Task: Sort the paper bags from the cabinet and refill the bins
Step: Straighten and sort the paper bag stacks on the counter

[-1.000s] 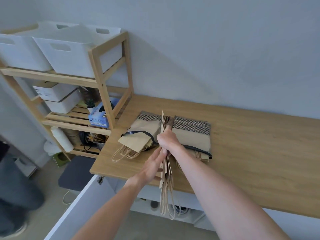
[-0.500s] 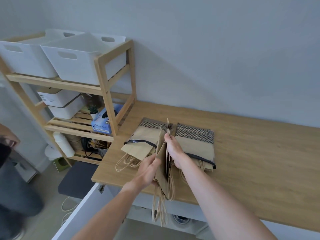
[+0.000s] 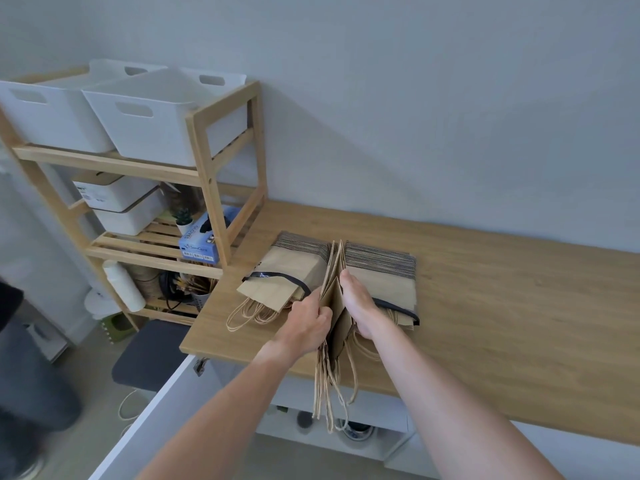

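Observation:
A few flat brown paper bags stand on edge above the wooden countertop, their twine handles hanging over the front edge. My left hand pinches their left side. My right hand presses flat against their right side. Two banded stacks of brown bags lie on the counter: the left stack and the right stack, each with a black band. Two white bins sit on top of the wooden shelf unit.
The shelf holds white lidded boxes, a blue glove box, a small plant and a white bottle. An open white cabinet door juts out below the counter's left end. Another person's legs stand at far left.
The bags I hold have fanned apart slightly between my hands. My left hand moved up along them; my right hand shifted to their right face. The view tilted down and closer.

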